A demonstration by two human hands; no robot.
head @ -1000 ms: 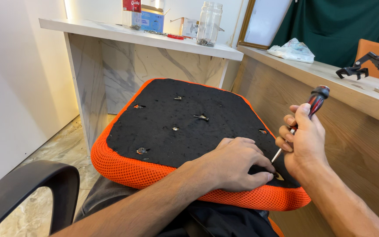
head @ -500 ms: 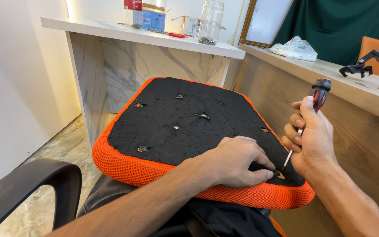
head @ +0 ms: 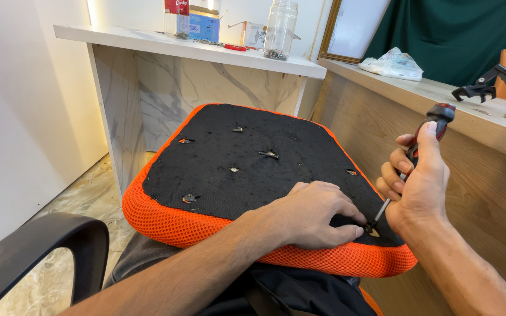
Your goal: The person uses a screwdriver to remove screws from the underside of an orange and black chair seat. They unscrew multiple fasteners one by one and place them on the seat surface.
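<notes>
An upturned orange mesh seat cushion with a black felt underside (head: 247,169) lies across the person's lap. The right hand (head: 418,186) grips a red-and-black-handled screwdriver (head: 421,149), its shaft slanting down-left to a fastener (head: 372,230) at the near right corner. The left hand (head: 317,215) presses flat just beside it, fingertips partly hiding the fastener.

Two hands (head: 317,213), one screwdriver (head: 423,140), one seat cushion (head: 229,169), one jar (head: 280,30).
</notes>
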